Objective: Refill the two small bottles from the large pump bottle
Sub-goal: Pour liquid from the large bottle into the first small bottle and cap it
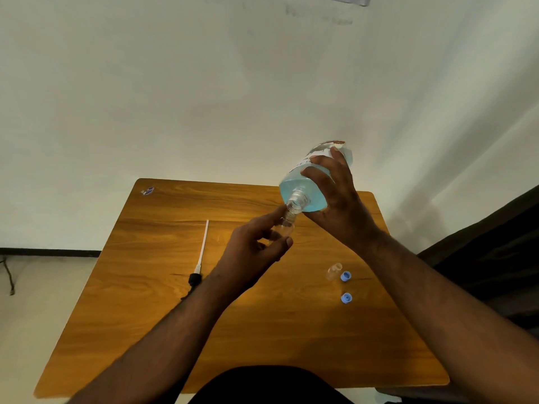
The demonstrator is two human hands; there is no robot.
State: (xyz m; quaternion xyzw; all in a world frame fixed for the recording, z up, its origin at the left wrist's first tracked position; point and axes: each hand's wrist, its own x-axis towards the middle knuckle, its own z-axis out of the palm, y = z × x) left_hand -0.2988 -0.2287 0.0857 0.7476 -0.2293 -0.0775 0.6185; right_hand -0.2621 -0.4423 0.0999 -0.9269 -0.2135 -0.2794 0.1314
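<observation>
Right hand (335, 199) grips the tilted large bottle (309, 182), neck down, blue liquid inside | left hand (253, 246) holds a small bottle (285, 227) under that neck, mouths meeting | second small bottle (334, 271) and two blue caps (346, 276) sit near the table's (163, 316) right edge | pump (201, 255) lies left; bare wood in front.

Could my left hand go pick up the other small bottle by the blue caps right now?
Probably not yet: the left hand is holding a small bottle under the tilted large bottle. The path to the second small bottle looks open, but that hand is occupied.
</observation>
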